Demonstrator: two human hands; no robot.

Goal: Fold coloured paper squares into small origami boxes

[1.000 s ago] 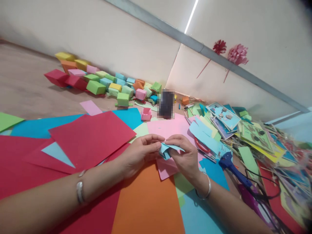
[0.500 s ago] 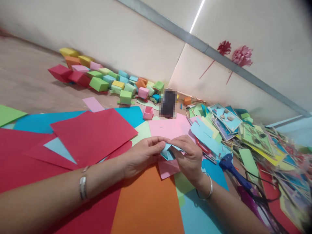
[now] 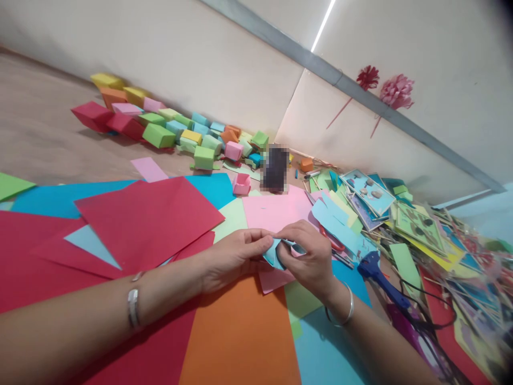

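Observation:
A small folded light blue paper (image 3: 272,255) is held between my two hands above the coloured sheets. My left hand (image 3: 236,255) pinches its left side with thumb and fingers. My right hand (image 3: 306,256) grips the other side, its thumb and index finger curled in at the paper's fold. Just beneath the paper lies a pink sheet (image 3: 274,282), and an orange sheet (image 3: 240,337) spreads nearer to me. A small open pink paper box (image 3: 241,184) stands beyond my hands.
Folded paper boxes (image 3: 159,136) line the wall at the back left. Red sheets (image 3: 152,219) cover the left. On the right are red-handled scissors (image 3: 332,239), a blue glue gun (image 3: 382,280) with a black cable, and framed pictures (image 3: 368,191).
My right thumb and index finger have curled further into the blue paper, which now looks more rounded and opened. The whole view has shifted slightly.

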